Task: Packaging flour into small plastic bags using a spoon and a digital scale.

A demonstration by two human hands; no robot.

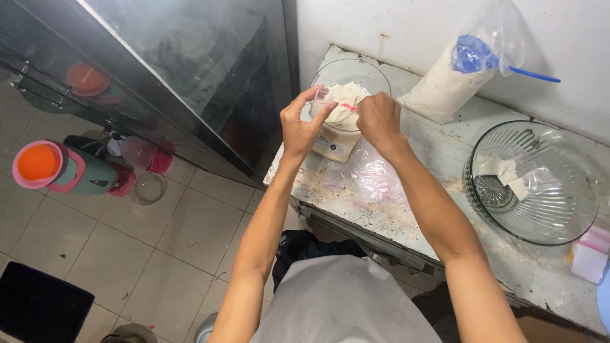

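Worn and flour-dusted, the white worktop [445,152] stood against a pale wall, with grey floor tiles [184,228] below it. Both hands met above a small kitchen scale [335,145], pinching the mouth of a small clear plastic bag [346,105] partly filled with white flour. The left hand [300,124] had its thumb and fingers closed on the bag's left edge, and the right hand [379,119] was closed on the right edge, by a thin red strip at the opening. Just behind the held bag sat a clear glass bowl [372,73], seemingly on the scale. Directly beneath the right wrist lay a heap of empty clear bags [368,178]. Beyond the hands, by the wall, leaned a large plastic sack of flour [441,86] with a blue scoop [473,54] in it. Well off to the right of the grip stood a big ribbed glass bowl [559,216]. Down on the floor, well left of the hands, rested an orange-and-pink jug [60,168].
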